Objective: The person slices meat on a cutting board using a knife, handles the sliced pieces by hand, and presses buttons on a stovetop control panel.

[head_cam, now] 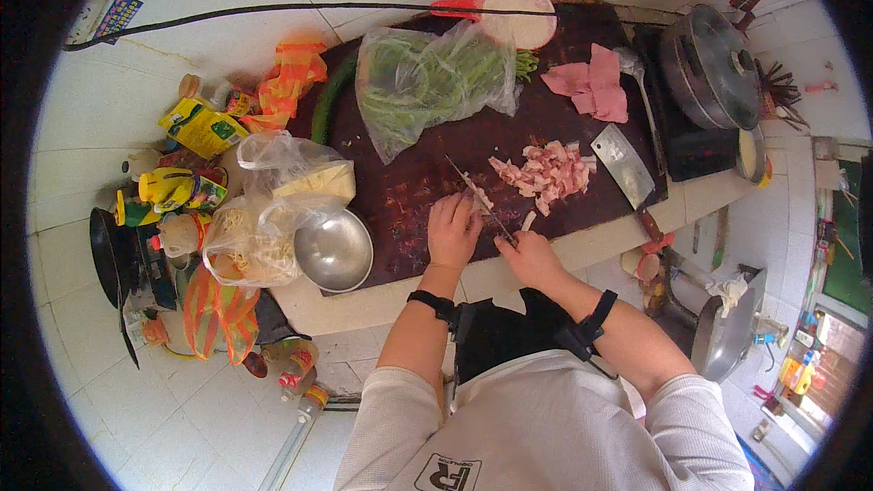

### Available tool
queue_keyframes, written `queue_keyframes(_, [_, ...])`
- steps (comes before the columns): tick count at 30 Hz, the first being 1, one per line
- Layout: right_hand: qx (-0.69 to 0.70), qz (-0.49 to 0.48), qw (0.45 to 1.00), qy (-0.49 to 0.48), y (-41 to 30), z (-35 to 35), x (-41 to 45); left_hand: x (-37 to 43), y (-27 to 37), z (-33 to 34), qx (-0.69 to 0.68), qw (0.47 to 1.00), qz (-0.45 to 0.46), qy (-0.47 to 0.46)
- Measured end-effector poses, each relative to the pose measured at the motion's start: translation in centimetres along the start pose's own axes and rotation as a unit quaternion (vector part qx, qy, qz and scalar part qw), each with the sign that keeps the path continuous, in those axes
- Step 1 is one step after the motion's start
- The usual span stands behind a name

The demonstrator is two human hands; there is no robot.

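My right hand [530,259] grips the handle of a knife [481,198], its blade slanting up and left over the dark red board [409,218]. Beside the blade, my left hand [453,226] presses with curled fingertips on a small piece of raw meat [479,192]. A pile of sliced raw meat [549,174] lies right of the knife, with a pale strip [528,220] below it. Farther right rests a cleaver [624,165] with a reddish handle. Pink sheets [592,85] lie above the pile.
Green vegetables in a clear plastic bag [436,85] lie at the back, beside a red-handled container [518,13]. A metal bowl [334,250] and plastic bags [252,239] stand left. A lidded pot [709,68] and ladle [644,95] are right; a black cord [273,10] crosses above.
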State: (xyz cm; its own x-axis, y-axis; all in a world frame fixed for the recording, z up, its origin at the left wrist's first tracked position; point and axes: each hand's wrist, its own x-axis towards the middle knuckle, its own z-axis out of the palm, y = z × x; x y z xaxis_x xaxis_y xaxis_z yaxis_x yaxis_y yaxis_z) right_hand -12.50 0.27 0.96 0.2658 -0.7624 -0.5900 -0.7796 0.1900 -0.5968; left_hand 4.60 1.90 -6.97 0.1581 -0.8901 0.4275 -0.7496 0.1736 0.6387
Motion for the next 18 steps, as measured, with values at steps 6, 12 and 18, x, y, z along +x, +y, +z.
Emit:
queue_keyframes(6, [0.001, -0.004, 1.000, 0.026, 0.3, 0.5, 0.4, 0.0, 0.3, 0.2, 0.002, 0.999, -0.036, -0.011])
queue_keyframes(12, [-0.019, 0.006, 1.000, -0.004, 1.0, 0.4, 0.4, 0.1, 0.3, 0.2, -0.002, 0.999, -0.040, -0.006])
queue_keyframes(18, [0.027, -0.001, 1.000, -0.016, 1.5, 0.5, -0.6, -0.5, -0.3, 0.3, 0.012, 0.999, -0.037, -0.009])
